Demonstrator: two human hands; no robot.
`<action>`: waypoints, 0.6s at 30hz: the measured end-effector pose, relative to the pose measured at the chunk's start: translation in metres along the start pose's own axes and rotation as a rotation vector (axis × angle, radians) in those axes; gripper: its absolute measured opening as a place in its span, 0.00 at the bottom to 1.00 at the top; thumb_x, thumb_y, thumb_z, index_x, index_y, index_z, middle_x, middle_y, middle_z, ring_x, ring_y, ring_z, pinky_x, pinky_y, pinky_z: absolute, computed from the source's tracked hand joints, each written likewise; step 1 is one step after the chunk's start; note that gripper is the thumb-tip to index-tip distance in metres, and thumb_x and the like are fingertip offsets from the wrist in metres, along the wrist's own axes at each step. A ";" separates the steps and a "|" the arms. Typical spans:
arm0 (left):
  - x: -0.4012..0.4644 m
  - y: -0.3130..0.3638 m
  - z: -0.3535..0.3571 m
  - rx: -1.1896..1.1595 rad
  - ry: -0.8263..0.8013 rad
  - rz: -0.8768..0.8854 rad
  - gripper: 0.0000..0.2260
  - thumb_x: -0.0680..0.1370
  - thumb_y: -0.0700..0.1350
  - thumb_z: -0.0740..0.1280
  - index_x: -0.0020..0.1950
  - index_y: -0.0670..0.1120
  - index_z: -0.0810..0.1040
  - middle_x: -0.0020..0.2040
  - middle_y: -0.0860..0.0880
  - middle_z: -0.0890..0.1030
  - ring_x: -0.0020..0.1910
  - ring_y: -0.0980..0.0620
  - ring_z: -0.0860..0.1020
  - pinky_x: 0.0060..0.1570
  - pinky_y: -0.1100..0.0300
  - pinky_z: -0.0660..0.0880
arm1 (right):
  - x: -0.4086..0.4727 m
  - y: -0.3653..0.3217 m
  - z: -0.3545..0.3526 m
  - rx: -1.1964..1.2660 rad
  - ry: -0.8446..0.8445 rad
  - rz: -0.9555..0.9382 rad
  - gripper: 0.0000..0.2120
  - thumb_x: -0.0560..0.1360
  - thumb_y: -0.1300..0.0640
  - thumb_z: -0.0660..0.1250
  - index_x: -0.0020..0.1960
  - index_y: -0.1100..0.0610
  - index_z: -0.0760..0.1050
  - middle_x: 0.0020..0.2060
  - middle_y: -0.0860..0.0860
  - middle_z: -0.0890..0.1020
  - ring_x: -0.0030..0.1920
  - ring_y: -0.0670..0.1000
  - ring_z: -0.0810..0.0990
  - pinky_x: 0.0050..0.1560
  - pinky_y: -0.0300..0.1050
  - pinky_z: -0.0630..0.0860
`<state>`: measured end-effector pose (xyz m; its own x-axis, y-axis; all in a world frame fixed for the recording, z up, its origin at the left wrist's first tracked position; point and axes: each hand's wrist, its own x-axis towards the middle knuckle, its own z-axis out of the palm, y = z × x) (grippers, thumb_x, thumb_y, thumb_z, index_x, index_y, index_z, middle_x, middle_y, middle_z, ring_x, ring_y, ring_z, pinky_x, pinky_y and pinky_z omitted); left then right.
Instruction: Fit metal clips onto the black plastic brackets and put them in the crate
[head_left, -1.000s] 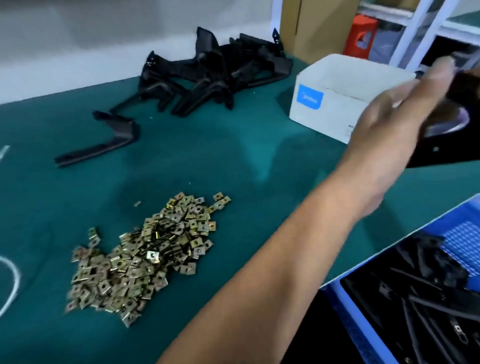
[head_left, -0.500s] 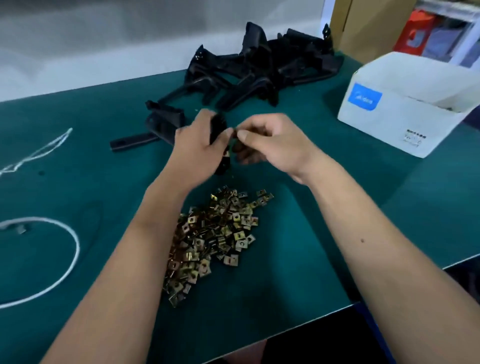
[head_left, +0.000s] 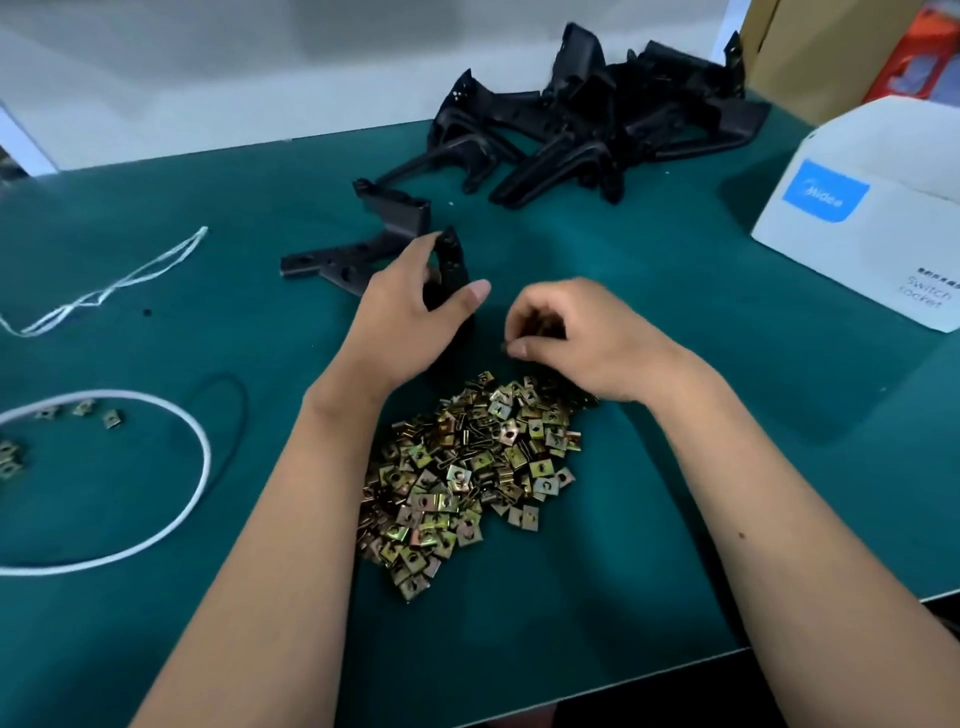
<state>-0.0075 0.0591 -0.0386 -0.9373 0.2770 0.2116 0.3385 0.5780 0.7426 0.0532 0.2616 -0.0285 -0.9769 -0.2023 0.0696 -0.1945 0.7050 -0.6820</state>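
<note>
- The left hand (head_left: 410, 312) holds one black bracket (head_left: 451, 270) standing upright, with its fingers and thumb curled round it.
- The right hand (head_left: 576, 338) is just to the right of it, fingers curled in. The thumb and a finger seem to pinch a small metal clip (head_left: 505, 347), but it is too small to be sure.
- A big pile of gold metal clips (head_left: 467, 478) lies on the green table (head_left: 675, 519), near the person, between the two arms.
- Another bracket (head_left: 363, 244) lies flat just left of the held one.
- A heap of black brackets (head_left: 597, 130) sits at the far side.
- A white box (head_left: 878, 208) is on the right.
- White string (head_left: 197, 467) loops on the left, with a few loose clips (head_left: 78, 410) inside.
</note>
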 end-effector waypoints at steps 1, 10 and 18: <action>-0.001 0.000 0.000 -0.014 -0.007 0.008 0.31 0.79 0.58 0.71 0.78 0.51 0.67 0.57 0.69 0.72 0.57 0.74 0.71 0.49 0.82 0.62 | 0.000 0.001 0.001 0.085 0.069 0.004 0.05 0.77 0.61 0.73 0.47 0.52 0.79 0.40 0.46 0.85 0.42 0.44 0.82 0.49 0.41 0.77; -0.008 0.014 0.005 0.025 -0.014 0.174 0.29 0.75 0.52 0.77 0.75 0.49 0.73 0.56 0.68 0.76 0.53 0.79 0.72 0.51 0.85 0.62 | 0.007 -0.002 0.010 0.710 0.372 0.145 0.09 0.78 0.67 0.70 0.50 0.56 0.86 0.38 0.50 0.87 0.35 0.45 0.79 0.40 0.37 0.77; -0.009 0.022 0.010 0.035 -0.006 0.256 0.33 0.73 0.53 0.78 0.76 0.48 0.73 0.59 0.56 0.81 0.59 0.57 0.77 0.57 0.79 0.65 | 0.010 -0.009 0.019 0.811 0.451 0.208 0.11 0.82 0.59 0.68 0.43 0.60 0.83 0.32 0.51 0.84 0.32 0.45 0.78 0.34 0.38 0.74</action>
<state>0.0092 0.0769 -0.0304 -0.8204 0.4217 0.3861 0.5672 0.5147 0.6430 0.0465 0.2398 -0.0354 -0.9601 0.2755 0.0486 -0.0572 -0.0235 -0.9981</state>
